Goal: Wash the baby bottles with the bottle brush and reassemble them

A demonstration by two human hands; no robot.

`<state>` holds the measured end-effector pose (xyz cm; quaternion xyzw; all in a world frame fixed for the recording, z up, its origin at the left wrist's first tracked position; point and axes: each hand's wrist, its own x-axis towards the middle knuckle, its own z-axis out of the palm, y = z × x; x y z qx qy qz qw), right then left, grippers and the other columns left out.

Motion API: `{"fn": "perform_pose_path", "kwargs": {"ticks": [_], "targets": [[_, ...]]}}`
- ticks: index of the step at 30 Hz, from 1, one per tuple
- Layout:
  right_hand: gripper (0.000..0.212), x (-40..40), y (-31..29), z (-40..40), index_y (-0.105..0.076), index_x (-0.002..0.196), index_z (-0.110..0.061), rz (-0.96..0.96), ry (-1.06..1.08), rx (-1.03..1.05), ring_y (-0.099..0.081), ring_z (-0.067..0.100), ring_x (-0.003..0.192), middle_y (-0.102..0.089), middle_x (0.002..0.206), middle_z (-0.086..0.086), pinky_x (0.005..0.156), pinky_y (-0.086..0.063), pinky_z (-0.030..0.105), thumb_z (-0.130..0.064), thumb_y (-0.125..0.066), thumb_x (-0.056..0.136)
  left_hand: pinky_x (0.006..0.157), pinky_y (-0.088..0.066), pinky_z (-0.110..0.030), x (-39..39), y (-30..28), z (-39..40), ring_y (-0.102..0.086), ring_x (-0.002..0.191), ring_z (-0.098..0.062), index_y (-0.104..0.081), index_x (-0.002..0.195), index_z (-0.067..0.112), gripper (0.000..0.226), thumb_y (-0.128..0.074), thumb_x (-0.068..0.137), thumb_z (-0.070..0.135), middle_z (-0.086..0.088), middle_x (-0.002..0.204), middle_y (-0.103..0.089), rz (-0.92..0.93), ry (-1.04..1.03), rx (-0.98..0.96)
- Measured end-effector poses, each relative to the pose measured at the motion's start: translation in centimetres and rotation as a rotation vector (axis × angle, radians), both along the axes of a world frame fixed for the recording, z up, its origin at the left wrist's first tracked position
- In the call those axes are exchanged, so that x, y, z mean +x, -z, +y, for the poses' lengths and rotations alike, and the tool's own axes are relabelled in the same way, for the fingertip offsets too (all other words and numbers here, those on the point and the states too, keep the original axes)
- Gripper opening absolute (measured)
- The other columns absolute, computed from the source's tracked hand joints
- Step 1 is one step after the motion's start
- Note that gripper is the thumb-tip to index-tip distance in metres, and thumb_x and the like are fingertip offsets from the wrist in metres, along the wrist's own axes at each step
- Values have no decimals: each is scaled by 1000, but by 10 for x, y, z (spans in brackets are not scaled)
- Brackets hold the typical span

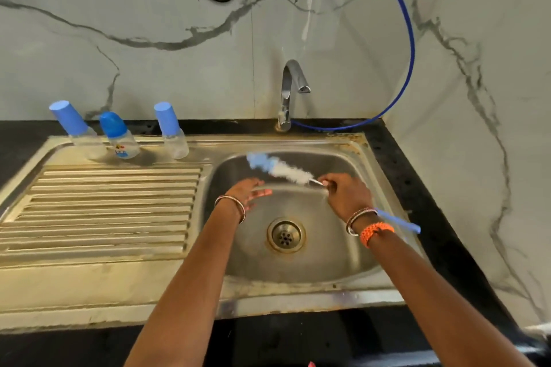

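Head view: the right hand (346,194) has its grip closed round the bottle brush (280,170) above the sink (366,164). The left hand (249,192) is released, fingers straight. Three capped baby bottles (119,137) stand behind the drainboard (104,205).

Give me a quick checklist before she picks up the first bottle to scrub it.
1. Blue-and-white bristle bottle brush in hand: ok, the right hand grips its handle.
2. Left hand free: ok, open over the steel sink basin.
3. Three clear baby bottles with blue caps present: ok, standing behind the ridged drainboard.
4. Bottles taken apart: not ok, caps on.
5. Water running from the chrome tap: not ok, no stream visible.
6. Soap on brush: cannot tell.
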<state>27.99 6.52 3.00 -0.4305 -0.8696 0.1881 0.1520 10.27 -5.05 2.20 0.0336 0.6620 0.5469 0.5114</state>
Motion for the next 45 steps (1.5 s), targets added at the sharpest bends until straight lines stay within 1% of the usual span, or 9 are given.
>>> {"fn": "perform_pose_path", "kwargs": {"ticks": [5,8,12,15,19,24,33,39,45], "targets": [[34,-59,4,50,-72,104,-8,75,-208,-36,-61,33,94,-70,96,14,81,-45,32,5,-51,82,87,-42,-37,-33,-2,45,-51,107,-26,-50,120,17,24,-46,97,24,-8,122,-55,112,-82,44],[35,-104,14,93,-75,96,-4,146,-145,-3,-63,36,86,-72,87,18,80,-49,37,13,-54,74,99,-43,-42,-60,4,70,-51,118,-34,-40,136,7,51,-58,89,11,-16,132,-50,711,-112,-147],[27,-153,32,133,-77,91,-13,127,-109,15,-62,35,81,-72,81,15,81,-40,39,3,-59,78,115,-17,-40,-95,17,84,-17,142,-29,-21,149,23,76,-59,85,9,-7,155,-22,1466,349,-249],[17,-171,55,144,-75,80,-15,120,2,117,-61,36,81,-68,72,17,81,-26,38,-7,-60,79,115,1,-49,-111,40,91,10,146,-22,-3,150,37,76,-49,93,20,6,160,2,1511,625,-399],[12,-190,63,167,-75,72,-11,106,17,204,-58,38,87,-69,72,12,91,-33,50,1,-72,68,113,5,-55,-118,60,118,15,145,-21,12,149,35,68,-34,99,40,10,159,7,1534,644,-465],[29,-195,56,170,-74,100,-10,-49,-118,167,-45,33,112,-69,98,11,106,-18,41,1,-56,80,114,0,-51,-108,63,133,3,146,-22,-6,152,21,63,-37,97,30,2,159,-7,1500,451,-501],[26,-185,49,184,-72,107,-13,-72,-97,174,-44,35,117,-65,106,16,105,-17,45,-5,-57,87,116,-9,-48,-100,53,122,3,146,-24,-5,151,22,72,-45,92,21,-3,159,0,1453,475,-480],[29,-181,44,178,-64,117,-23,-146,-108,234,-43,26,117,-62,116,3,101,-15,42,-28,-60,88,116,-12,-49,-99,35,123,2,146,-26,-2,152,22,77,-49,91,26,-6,159,-1,1435,557,-499],[48,-158,30,153,-46,136,-16,-257,-125,299,-42,29,122,-50,130,9,108,-19,50,-27,-57,90,115,-3,-52,-92,11,103,17,144,-29,15,149,28,88,-49,92,47,-6,157,22,1406,737,-617]]}}
